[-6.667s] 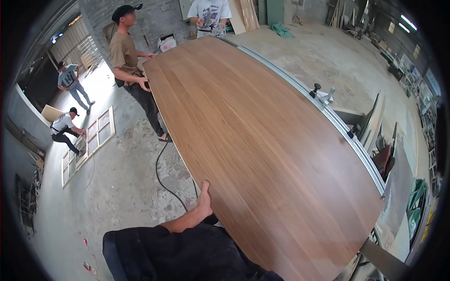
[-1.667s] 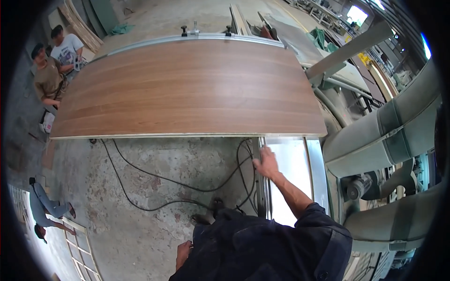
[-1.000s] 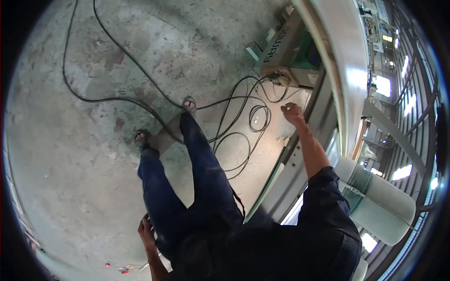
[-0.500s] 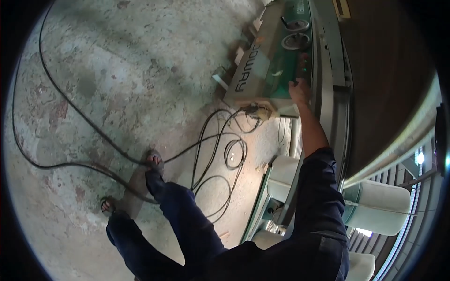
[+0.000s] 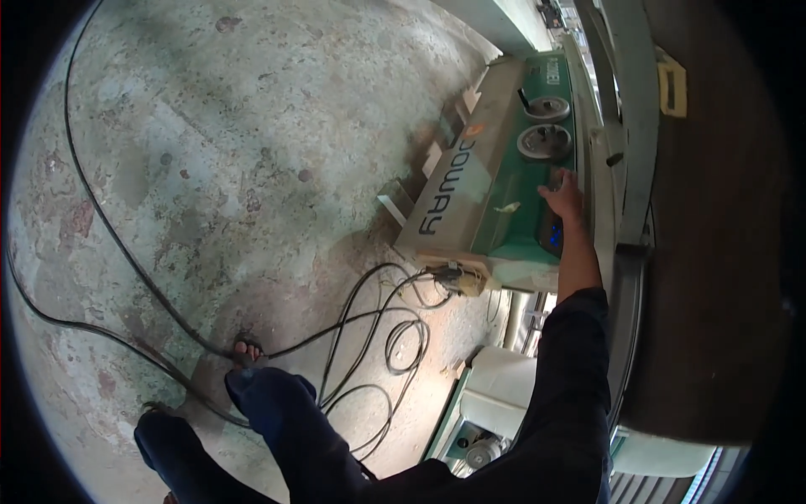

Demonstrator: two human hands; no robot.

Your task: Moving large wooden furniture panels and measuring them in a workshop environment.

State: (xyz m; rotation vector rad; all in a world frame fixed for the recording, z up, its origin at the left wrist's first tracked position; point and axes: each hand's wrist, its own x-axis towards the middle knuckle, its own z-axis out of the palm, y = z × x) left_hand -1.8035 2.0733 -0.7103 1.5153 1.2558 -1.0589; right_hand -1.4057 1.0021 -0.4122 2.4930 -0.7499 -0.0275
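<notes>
My right hand (image 5: 565, 198) reaches the dark control panel (image 5: 551, 228) on the green top of a long machine (image 5: 454, 182). Its fingers are curled in against the panel's upper part, and the thumb points left. Whatever lies under the fingertips is hidden by the hand. Small blue lights glow on the panel just below the wrist. Beyond the hand are two round handwheels (image 5: 544, 142), the farther one with a black handle. My left hand is outside the picture.
Black cables (image 5: 143, 280) run over the worn concrete floor (image 5: 201, 160), passing by my feet and coiling near the machine's end. A large brown surface (image 5: 714, 252) with a metal edge rises at right. White rounded housings (image 5: 501, 382) stand beside my right arm.
My right hand has moved along the panel toward the handwheels, covering where red and green lights showed. Blue lights now show below it. The view has shifted, and the machine sits lower in it.
</notes>
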